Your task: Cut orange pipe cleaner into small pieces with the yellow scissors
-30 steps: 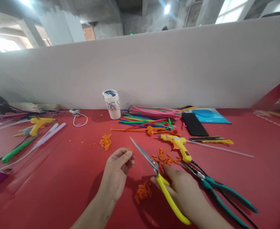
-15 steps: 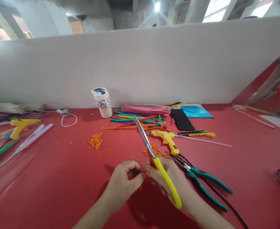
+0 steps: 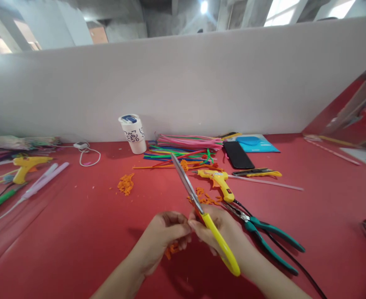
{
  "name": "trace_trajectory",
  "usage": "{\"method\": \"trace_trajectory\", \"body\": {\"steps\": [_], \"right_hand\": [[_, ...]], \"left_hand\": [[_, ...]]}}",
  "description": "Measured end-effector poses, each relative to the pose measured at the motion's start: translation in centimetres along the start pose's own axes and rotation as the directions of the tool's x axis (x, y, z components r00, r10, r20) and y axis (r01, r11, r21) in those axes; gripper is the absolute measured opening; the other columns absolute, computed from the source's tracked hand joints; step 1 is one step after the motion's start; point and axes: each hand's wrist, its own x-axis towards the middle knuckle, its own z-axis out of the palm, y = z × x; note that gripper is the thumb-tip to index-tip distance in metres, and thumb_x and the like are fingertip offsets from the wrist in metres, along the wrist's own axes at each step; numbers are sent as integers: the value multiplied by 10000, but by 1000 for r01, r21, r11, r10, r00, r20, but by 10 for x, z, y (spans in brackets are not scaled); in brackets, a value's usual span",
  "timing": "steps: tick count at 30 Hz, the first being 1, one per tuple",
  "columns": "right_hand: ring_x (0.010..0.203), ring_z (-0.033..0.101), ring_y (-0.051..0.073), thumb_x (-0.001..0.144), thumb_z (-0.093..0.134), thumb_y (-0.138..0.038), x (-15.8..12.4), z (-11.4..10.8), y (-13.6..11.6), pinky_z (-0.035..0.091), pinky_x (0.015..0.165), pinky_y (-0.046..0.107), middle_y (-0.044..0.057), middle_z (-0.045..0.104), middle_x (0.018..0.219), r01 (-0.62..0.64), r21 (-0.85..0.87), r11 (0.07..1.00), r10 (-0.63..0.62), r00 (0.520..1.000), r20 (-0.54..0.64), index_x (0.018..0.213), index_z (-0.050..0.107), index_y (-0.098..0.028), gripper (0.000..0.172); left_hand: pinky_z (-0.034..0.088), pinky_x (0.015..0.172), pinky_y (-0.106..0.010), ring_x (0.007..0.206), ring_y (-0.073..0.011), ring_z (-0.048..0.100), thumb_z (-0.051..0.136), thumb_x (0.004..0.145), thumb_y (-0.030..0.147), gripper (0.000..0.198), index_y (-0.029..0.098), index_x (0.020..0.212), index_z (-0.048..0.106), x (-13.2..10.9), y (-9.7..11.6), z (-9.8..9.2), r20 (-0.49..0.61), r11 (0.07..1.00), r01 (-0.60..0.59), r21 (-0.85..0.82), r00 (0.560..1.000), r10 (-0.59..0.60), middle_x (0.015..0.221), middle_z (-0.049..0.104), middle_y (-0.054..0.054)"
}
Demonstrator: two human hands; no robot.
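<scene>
- Scissors (image 3: 207, 220), yellow-handled: grasped in right hand (image 3: 228, 226), blades pointing away.
- Left hand (image 3: 162, 230): fingertips just beside right hand; grip cannot be told.
- Orange pipe-cleaner pieces (image 3: 170, 251): partly hidden by left hand.

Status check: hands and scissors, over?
Right hand holding yellow-handled scissors, blades pointing forward. Left hand close to right; anything pinched hidden. Orange pieces by left hand, pliers beside right.

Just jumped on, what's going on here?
The right hand holds yellow-handled scissors, pointing forward. The left hand meets it at the fingertips; anything pinched there is too small to make out. Orange crumbs form a pile off to the left; larger orange pieces lie under the left hand and beside a yellow glue gun.
</scene>
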Motion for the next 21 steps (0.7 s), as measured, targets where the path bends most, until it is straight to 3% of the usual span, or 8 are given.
{"method": "trace_trajectory", "body": {"steps": [4,10,18,21], "right_hand": [[423,349,58,653,491,-214,3,-4,4,285,389,169,-71,387,488,120,-124,985,-118,993,21,618,462,-170,63],[480,370,64,642,470,-142,4,-6,2,294,424,157,-62,424,527,164,-150,975,-155,985,74,618,453,-165,37],[474,289,58,655,493,-195,2,-8,3,233,411,162,-80,372,508,215,-237,947,-190,974,125,562,354,-186,168],[467,288,61,642,473,-189,6,-12,4,223,409,170,-79,340,504,158,-327,932,-161,987,17,555,325,-197,171]], "left_hand": [[312,442,-188,403,-63,433,613,633,174,83,127,587,562,0,0,1,-19,1000,2,17,1000,-2,481,545,9],[323,445,-183,409,-62,439,624,634,184,81,124,603,580,-1,1,1,-15,999,0,54,1000,1,497,558,1],[338,441,-186,412,-67,453,626,634,214,96,118,634,634,-1,3,-3,55,986,14,164,998,-23,515,558,-9],[330,444,-196,409,-72,432,604,627,190,82,126,577,600,3,4,-7,-14,969,-23,246,1000,27,484,524,7]]}}
